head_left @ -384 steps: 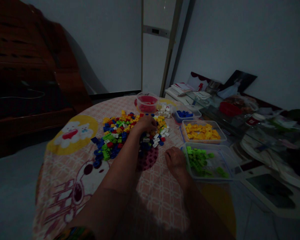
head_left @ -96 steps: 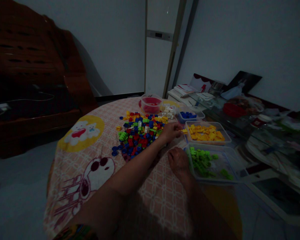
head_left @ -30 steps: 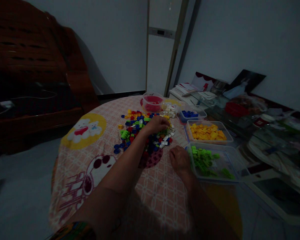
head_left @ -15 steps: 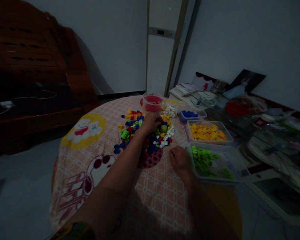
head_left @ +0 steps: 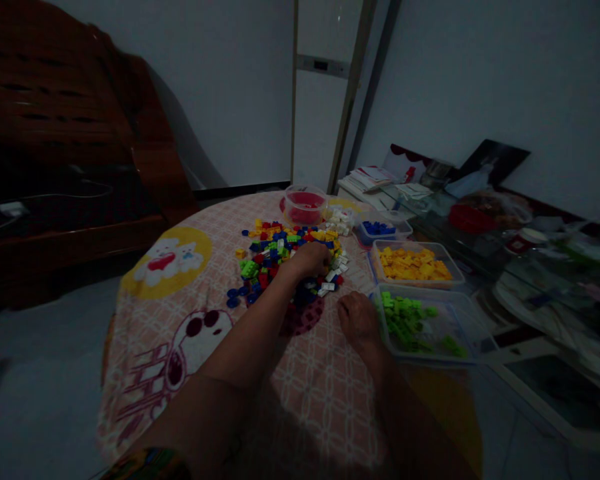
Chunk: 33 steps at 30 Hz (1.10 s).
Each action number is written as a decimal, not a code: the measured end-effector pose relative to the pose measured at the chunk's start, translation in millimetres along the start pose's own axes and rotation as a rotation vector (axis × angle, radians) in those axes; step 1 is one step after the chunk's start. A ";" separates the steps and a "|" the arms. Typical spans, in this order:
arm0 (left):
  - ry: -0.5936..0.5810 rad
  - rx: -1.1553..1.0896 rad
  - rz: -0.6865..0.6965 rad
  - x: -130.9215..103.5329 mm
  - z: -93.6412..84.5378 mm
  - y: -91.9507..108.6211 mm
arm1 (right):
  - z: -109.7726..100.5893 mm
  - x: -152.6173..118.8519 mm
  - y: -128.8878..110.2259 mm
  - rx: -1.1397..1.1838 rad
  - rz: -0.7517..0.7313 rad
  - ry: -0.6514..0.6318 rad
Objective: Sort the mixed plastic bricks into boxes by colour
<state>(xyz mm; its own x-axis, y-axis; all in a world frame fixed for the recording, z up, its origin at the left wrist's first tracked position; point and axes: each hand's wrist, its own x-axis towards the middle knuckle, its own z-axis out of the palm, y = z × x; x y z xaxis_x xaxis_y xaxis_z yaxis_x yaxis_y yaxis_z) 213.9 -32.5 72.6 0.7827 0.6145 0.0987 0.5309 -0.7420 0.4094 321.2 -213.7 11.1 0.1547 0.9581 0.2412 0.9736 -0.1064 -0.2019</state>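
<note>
My left hand (head_left: 313,259) reaches over a mixed heap of toy building bricks (head_left: 273,243) in the middle of the table. Its fingers curl down among the bricks at the heap's right side, and what they pinch is hidden. My right hand (head_left: 357,320) rests closed on the cloth, just left of the clear box of green bricks (head_left: 407,317). Whatever lies inside its curled fingers does not show. White bricks (head_left: 329,287) lie between the two hands at the heap's edge.
Behind the green box stand a box of yellow bricks (head_left: 414,265) and a box of blue bricks (head_left: 379,229). White bricks (head_left: 339,219) lie beside a round tub (head_left: 306,205) with red inside. A patterned cloth (head_left: 300,393) covers the round table. A cluttered glass table (head_left: 485,253) adjoins at right.
My left hand has moved slightly right and nearer to me over the heap, uncovering bricks at the back. My right hand has stayed about where it was.
</note>
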 end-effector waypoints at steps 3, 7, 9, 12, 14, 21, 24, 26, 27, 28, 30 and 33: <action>-0.013 -0.038 0.013 -0.2 -3.5 -4.4 | -1.4 -0.4 -0.5 0.005 -0.003 0.003; 0.012 -0.322 0.037 -0.5 -10.1 -15.9 | -2.3 -1.2 -0.1 0.017 -0.018 0.020; 0.063 -0.463 0.050 1.1 -9.1 -19.7 | -1.5 -1.4 0.6 0.014 -0.023 0.027; 0.137 -0.687 0.020 6.6 0.3 -18.2 | 0.3 -1.2 1.5 0.010 -0.031 0.029; 0.151 -0.871 -0.049 11.9 10.9 -10.6 | 0.9 -0.8 1.4 0.010 -0.028 0.026; 0.018 -1.494 0.018 29.5 63.8 49.3 | -2.2 2.1 -0.8 -0.001 -0.011 0.001; 0.007 -1.577 0.040 29.8 76.5 62.2 | -2.3 2.9 -0.2 0.014 -0.021 -0.002; 0.007 -1.496 0.097 28.4 72.8 56.2 | -1.7 2.9 0.4 0.015 -0.023 -0.005; 0.025 -1.410 0.131 27.5 67.0 49.4 | -1.4 2.7 0.6 0.011 -0.021 -0.005; 0.051 -1.298 0.158 26.3 58.9 40.9 | -1.1 2.4 0.8 0.006 -0.018 -0.004; 0.150 -1.017 0.161 22.8 38.4 21.8 | -0.7 1.6 0.7 -0.004 -0.016 0.001; 0.217 -0.556 0.057 14.1 7.8 -2.9 | -0.6 0.5 0.1 -0.011 -0.017 0.013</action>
<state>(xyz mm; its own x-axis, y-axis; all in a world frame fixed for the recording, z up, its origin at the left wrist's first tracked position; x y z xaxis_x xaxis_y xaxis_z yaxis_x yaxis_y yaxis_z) 226.0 -23.8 65.7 0.6899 0.6618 0.2933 0.1943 -0.5597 0.8056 321.5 -213.4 11.8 0.1402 0.9561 0.2572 0.9779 -0.0930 -0.1874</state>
